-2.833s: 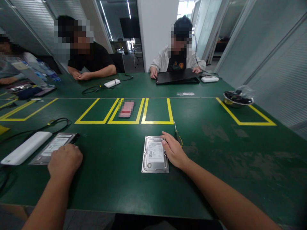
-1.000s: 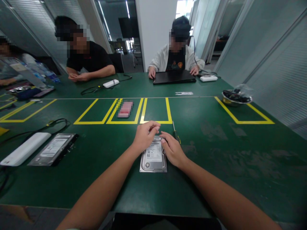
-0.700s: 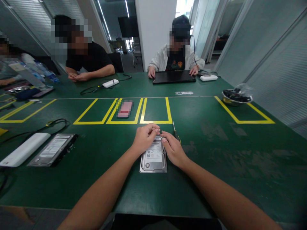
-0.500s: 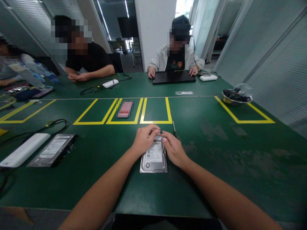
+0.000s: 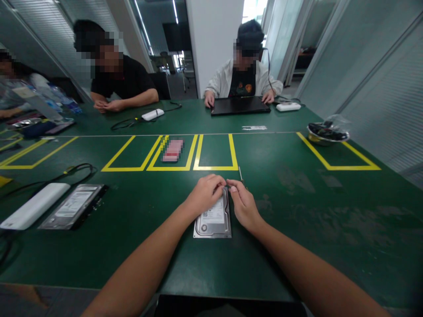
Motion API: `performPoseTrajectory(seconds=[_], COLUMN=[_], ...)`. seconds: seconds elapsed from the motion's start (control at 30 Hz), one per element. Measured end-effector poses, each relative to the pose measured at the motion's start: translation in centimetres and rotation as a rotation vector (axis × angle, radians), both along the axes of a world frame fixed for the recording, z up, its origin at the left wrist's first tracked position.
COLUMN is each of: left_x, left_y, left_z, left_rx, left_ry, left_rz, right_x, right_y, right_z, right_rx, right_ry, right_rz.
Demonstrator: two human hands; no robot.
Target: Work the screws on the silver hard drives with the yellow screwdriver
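A silver hard drive (image 5: 213, 222) with a white label lies flat on the table in front of me. My left hand (image 5: 207, 193) reaches over its far end, fingers bent and pinched together near the far right corner. Just right of that corner is my right hand (image 5: 243, 201), its thumb and forefinger also closed, tips almost meeting the left fingertips. Whatever sits between the fingers is too small or hidden to make out. Beyond my right hand, a screwdriver (image 5: 240, 172) shows its thin shaft; its handle is mostly covered by that hand.
To the left lie a second hard drive (image 5: 76, 206), a white power bank (image 5: 36, 206) and a black cable. Yellow tape frames (image 5: 214, 168) cross the table, one around a blurred pink object (image 5: 172, 150). A metal bowl (image 5: 327, 134) stands far right. Opposite, a person holds a black panel (image 5: 240, 105).
Both hands have shifted slightly to the right, toward the drive's far right corner. My left hand now covers more of the label's upper part. The drive stays in place.
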State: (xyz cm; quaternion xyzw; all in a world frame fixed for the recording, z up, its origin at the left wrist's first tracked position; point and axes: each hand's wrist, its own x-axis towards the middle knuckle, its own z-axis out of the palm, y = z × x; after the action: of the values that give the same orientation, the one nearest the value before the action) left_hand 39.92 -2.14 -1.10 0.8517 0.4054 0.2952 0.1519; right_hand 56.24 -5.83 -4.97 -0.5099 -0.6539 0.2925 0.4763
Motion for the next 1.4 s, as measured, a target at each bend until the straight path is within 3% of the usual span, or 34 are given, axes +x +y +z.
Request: performPoseTrajectory(seconds=[0.2,0.4,0.8,0.97,1.4], left_x=[0.4,0.4,0.7,1.1,1.9], left_y=[0.5,1.2,2.0,2.3,2.7], left_z=[-0.1,-0.4,-1.5,-1.0,-0.2], left_rx=[-0.012,0.003,-0.009,-0.058,-0.207], left_ry=[0.033,0.090,0.170,0.164,0.162], left_rz=[-0.012,-0.014,-0.063,-0.072,0.035], right_x=[0.0,0.0,-0.6,-0.6,-0.7], right_y=[0.1,-0.6,-2.9,-3.1,-2.9], right_z=[0.0,0.8,1.8,1.9,1.8], right_rx=[-0.025,0.046,0.071,0.076,0.091], right_ry=[0.032,-0.035,-0.587,-0.684,-0.701], right_rz=[0.001,-0.127,0.226,0.238,0.230])
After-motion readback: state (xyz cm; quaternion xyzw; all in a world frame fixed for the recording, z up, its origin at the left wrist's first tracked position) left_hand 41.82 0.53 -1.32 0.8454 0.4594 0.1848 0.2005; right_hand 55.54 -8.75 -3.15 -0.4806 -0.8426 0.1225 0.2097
